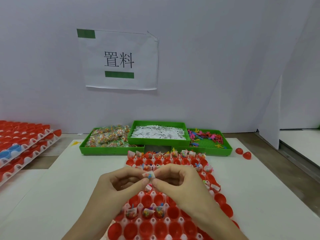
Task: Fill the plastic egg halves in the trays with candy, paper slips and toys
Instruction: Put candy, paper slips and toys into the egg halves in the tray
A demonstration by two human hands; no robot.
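red egg halves (147, 200); green trays (110, 149); multicoloured candy (107, 135); white slips (157, 132).

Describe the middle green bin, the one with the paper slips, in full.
The middle green bin is a shallow rectangular tray of bright green plastic with low upright walls. It sits raised, its ends resting on the candy bin to its left and the toy bin to its right, near the wall. Small white paper slips with dark print fill it loosely. No hand touches it.
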